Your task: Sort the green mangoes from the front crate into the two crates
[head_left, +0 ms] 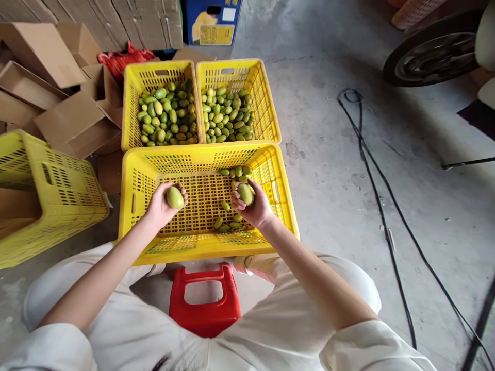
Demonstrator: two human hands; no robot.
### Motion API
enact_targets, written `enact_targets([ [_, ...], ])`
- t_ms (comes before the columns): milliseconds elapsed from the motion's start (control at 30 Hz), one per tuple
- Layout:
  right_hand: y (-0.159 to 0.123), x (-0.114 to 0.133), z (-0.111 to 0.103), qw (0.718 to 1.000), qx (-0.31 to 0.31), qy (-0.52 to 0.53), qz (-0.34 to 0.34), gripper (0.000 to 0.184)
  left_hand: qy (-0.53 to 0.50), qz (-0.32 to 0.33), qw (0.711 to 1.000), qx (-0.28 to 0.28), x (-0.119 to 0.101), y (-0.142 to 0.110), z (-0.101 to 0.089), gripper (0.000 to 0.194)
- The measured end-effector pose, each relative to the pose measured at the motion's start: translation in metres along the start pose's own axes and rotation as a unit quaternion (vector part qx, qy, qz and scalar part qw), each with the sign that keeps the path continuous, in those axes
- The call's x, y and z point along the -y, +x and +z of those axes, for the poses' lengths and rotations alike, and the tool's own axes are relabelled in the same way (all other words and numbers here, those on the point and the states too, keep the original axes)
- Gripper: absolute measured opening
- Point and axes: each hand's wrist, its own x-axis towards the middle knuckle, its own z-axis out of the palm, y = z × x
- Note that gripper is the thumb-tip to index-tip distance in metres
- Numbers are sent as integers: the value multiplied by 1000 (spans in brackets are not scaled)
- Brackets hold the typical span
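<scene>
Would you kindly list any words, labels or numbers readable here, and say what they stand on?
None can be read.
Blue box at the top: its yellow label and white sticker carry print too small and blurred to read.
Yellow crates, cardboard boxes, red stool: no text visible.

Blue box (212, 20) at top: yellow label, print too small to read.

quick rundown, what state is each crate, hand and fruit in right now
left hand: shut on a green fruit
right hand: shut on another fruit
near crate: nearly bare, few fruits
far left crate: partly filled
far right crate: partly filled
side crate: tipped on its side
red stool: upright
</scene>
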Motion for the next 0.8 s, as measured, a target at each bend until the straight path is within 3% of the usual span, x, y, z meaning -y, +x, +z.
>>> enact_targets([
  [133,-1,3,7,999,-45,20,-23,24,20,5,999,36,-1,-1,0,15],
  [267,-4,3,12,999,-28,-15,-43,27,97,5,991,88,1,-1,-3,21],
  [433,-5,-4,7,997,10,-71,27,22,140,4,985,103,5,1,-11,25],
  [533,-2,-7,3,993,-4,-105,51,22,171,-14,977,127,5,3,-14,23],
  [633,1,-5,0,995,-23,-93,37,16,154,-40,980,117,3,3,-9,23],
  [800,0,2,8,999,-38,-32,20,26,61,-26,996,59,-2,-1,3,18],
])
